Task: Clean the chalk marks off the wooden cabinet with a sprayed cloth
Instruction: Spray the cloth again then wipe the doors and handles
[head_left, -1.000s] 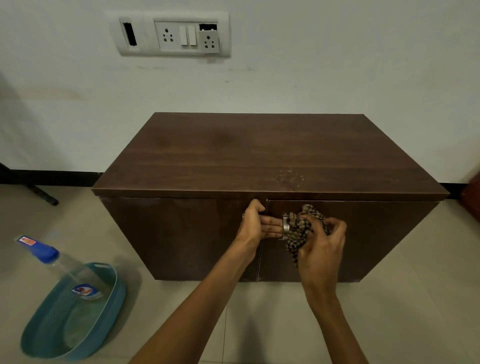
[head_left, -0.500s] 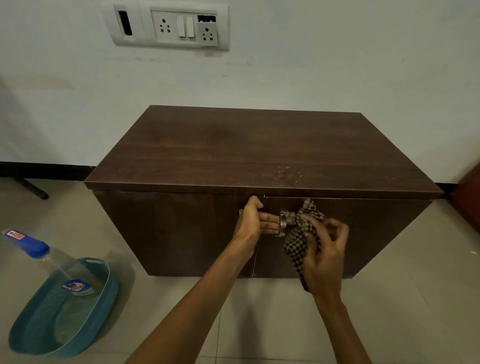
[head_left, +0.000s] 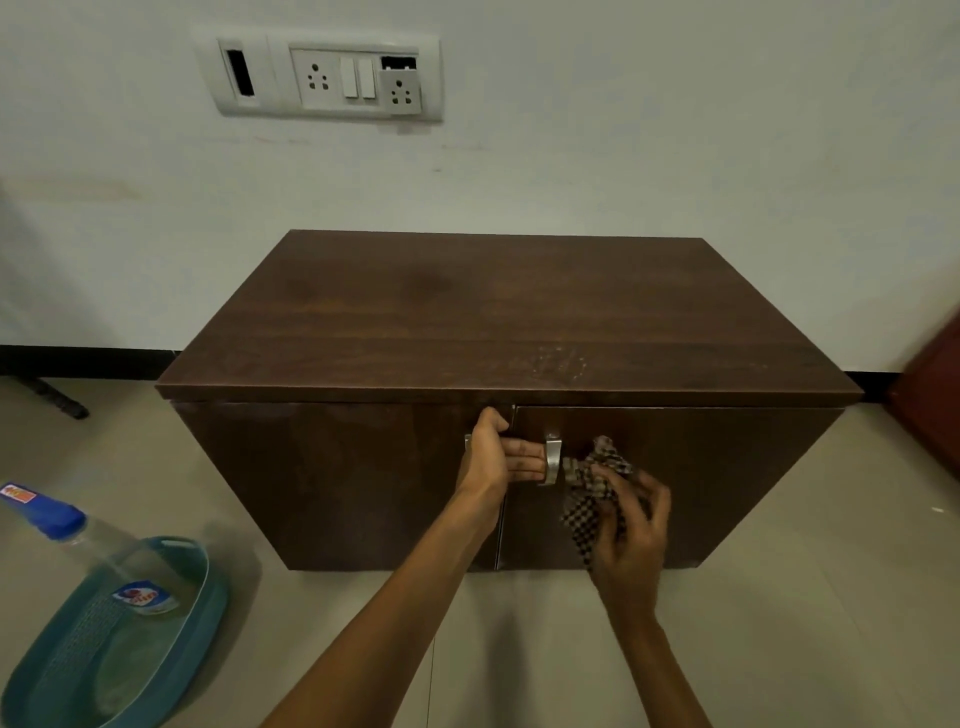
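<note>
Head view: the wooden cabinet stands with its long side running left to right, both doors facing the camera. The checked cloth, brown and cream, hangs bunched against the cabinet's right door, its length roughly up-and-down, just beside the metal handle. The right hand has its fingers curled round it. The left hand lies over the door seam, fingers straight, tips touching that handle. Faint chalk marks show on the cabinet's top near its front edge. Left of the cabinet, on the pale tiled floor, a spray bottle leans in a teal basin. Above the cabinet, a switchboard sits on the white wall.
</note>
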